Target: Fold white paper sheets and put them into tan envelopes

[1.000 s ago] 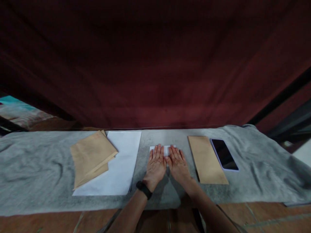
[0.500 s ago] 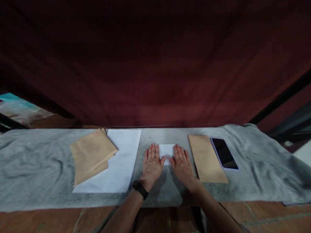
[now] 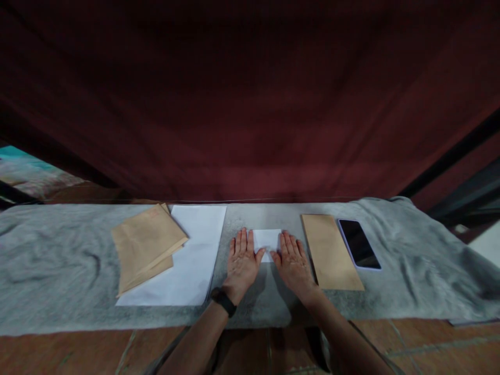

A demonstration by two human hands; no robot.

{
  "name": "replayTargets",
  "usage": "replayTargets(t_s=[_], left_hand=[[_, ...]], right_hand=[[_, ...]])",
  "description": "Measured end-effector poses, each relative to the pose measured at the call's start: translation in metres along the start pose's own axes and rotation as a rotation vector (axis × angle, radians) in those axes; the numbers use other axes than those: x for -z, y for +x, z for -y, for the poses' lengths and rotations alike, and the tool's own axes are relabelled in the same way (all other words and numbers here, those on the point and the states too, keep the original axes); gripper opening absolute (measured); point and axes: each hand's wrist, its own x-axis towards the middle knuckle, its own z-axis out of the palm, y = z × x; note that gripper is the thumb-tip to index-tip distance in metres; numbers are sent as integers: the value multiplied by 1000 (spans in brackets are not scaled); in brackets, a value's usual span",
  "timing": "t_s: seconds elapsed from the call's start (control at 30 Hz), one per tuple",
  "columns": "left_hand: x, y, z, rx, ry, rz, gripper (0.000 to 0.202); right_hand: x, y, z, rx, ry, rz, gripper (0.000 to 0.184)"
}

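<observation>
A small white sheet of folded-looking paper (image 3: pixel 267 238) lies flat on the grey cloth (image 3: pixel 269 307) in the middle. My left hand (image 3: pixel 242 262) rests palm down over its left edge, fingers stretched forward, with a black band on the wrist. Over the right edge lies my right hand (image 3: pixel 292 262), flat as well, its fingers pointing away from me. Both thumbs reach inward over the paper, their tips a small gap apart. The parts of the paper under my palms are hidden.
Left of my hands, several brown envelopes (image 3: pixel 148 239) lie on a stack of white paper (image 3: pixel 199 250). To the right are a brown envelope stack (image 3: pixel 330 252) and a phone (image 3: pixel 358 244) with a pale purple case. A dark red curtain (image 3: pixel 258 130) hangs behind; floor tiles (image 3: pixel 70 354) show in front.
My left hand has slid very slightly left, and the thumbs are a little farther apart. The whole view has shifted a little; the paper stays flat under both hands.
</observation>
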Motion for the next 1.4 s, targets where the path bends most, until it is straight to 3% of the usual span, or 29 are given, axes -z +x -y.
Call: replayTargets(t_s=[0.23, 0.5, 1.0, 1.4], left_hand=[[6, 0, 0, 6, -20, 0, 63], [5, -11, -5, -180, -48, 68, 57], [9, -12, 7, -29, -17, 24, 63], [8, -12, 15, 15, -14, 8, 61]], right_hand=[[8, 6, 7, 40, 111, 14, 58], [13, -2, 27, 182, 169, 113, 55], [2, -11, 18, 95, 26, 21, 58], [3, -10, 5, 29, 11, -4, 60]])
